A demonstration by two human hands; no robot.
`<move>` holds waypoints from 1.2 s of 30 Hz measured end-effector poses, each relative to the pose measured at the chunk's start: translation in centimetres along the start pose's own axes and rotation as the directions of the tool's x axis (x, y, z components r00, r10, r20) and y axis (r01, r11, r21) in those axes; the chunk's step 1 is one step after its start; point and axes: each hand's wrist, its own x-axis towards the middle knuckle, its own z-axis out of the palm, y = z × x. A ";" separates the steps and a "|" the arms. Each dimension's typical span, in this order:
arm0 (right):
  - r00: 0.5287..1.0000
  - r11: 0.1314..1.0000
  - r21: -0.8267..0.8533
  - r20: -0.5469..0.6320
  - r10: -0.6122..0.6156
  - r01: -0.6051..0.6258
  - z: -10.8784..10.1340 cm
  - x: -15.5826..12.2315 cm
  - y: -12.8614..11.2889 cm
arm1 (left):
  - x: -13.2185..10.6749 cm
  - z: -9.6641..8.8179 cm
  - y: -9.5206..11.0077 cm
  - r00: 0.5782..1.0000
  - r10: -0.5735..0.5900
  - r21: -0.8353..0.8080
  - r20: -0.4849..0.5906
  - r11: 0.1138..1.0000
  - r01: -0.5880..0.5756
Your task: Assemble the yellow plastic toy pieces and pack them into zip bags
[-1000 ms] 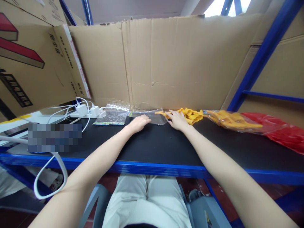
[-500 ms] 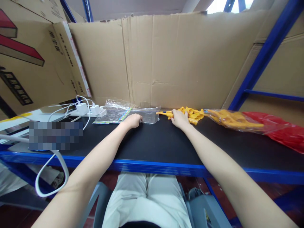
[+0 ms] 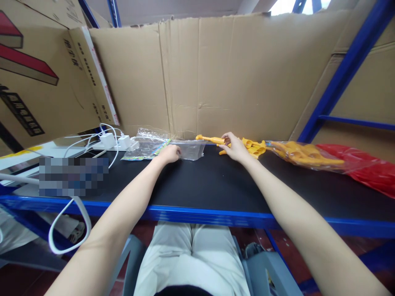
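Note:
My left hand (image 3: 170, 154) is closed with its fingers curled at a clear plastic bag (image 3: 193, 150) that lies flat on the black tabletop. My right hand (image 3: 234, 147) pinches a slim yellow plastic piece (image 3: 210, 139), whose knobbed end points left, raised slightly off the surface. Under and behind that hand lies a pile of similar yellow plastic pieces (image 3: 255, 148) with round, cup-like parts. The fingers partly hide the held piece, so its right end does not show.
More clear bags with a colourful edge (image 3: 138, 157) lie left of my left hand. Farther left are white chargers and cables (image 3: 124, 142). To the right sit a bag of yellow pieces (image 3: 296, 152) and a red plastic bag (image 3: 370, 168). A cardboard wall (image 3: 234, 78) stands behind.
My right hand has lifted one yellow piece a little from the pile, and its end now reaches farther left. My left hand and the clear bag have shifted slightly left.

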 end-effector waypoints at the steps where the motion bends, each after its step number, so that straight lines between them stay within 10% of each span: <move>1: 0.999 0.999 0.047 0.033 -0.018 0.017 -0.1 0.0 -0.1 | -0.1 -0.1 0.0 1.000 -0.017 0.015 0.000 1.000 0.017; 16: 0.839 0.992 -0.105 0.532 0.115 -0.069 -1.2 -0.8 -1.4 | -0.7 -0.7 0.8 0.974 -0.222 0.110 -0.049 0.968 0.227; 23: 0.772 0.975 -0.205 0.605 0.195 -0.086 -1.7 -0.7 -1.4 | -0.8 0.0 2.9 0.995 0.057 -0.028 -0.084 0.998 -0.059; 36: 0.844 0.978 -0.201 0.513 0.154 -0.057 -2.2 -0.4 -1.0 | -1.3 0.1 4.6 0.986 0.157 0.063 -0.057 0.986 -0.153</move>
